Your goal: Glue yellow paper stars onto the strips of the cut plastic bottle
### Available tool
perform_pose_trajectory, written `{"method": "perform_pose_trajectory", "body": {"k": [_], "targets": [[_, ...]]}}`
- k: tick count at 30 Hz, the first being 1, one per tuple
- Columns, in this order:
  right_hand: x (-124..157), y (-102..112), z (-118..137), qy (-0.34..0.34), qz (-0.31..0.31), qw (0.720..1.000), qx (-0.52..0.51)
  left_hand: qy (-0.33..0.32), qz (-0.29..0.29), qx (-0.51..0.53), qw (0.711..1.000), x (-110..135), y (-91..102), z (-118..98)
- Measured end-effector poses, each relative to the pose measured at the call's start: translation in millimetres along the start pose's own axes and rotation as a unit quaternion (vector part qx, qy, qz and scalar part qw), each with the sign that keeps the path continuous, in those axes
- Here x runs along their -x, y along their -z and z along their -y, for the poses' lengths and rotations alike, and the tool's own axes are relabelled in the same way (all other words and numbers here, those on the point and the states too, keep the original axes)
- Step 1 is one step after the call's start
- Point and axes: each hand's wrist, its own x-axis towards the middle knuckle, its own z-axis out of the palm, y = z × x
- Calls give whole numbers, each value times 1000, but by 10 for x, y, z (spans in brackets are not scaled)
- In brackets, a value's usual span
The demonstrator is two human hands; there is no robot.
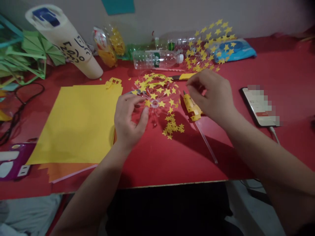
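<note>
A clear plastic bottle piece cut into spreading strips lies on the red table, with yellow paper stars stuck around it. At its left edge is my left hand, fingers curved and thumb apart; whether it touches a strip I cannot tell. My right hand is raised to the right, thumb and fingertips pinched together; what is between them, if anything, is hidden. Beneath that hand sits a yellow glue gun with a clear glue stick sticking out. A small pile of loose yellow stars lies in front of the plastic piece.
Yellow paper sheets are stacked at left, near a white tumbler. Behind are clear bottles, a second star-covered piece, a blue packet and a yellow cutter knife. A phone lies right.
</note>
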Motion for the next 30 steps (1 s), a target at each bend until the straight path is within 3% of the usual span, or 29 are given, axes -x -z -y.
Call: {"method": "perform_pose_trajectory", "body": {"k": [2,4,6,8,12,16,22,27,30], "targets": [[51,90,-1,-23,115,993,34,-6,-5,-4,1000,-1,-7,8],[149,99,33,-4,228,972,51,-5,-3,0,1000,-3,-10,8],[272,19,94,39,265,961,71,-4,0,2,1000,-5,-5,-1],[384,-117,159,83,256,958,103,-2,-2,-6,1000,-2,7,-19],[487,-378,226,104,222,956,159,-3,-23,-22,1000,18,43,-92],[487,-472,223,120,212,955,172,-40,-14,3,999,54,63,-222],[529,-453,185,150,200,953,169,-28,104,39,993,141,26,-377],[546,-457,145,169,190,954,159,-27,160,49,985,185,-26,-398],[550,-461,121,166,173,958,157,14,191,54,980,184,-54,-404]]}}
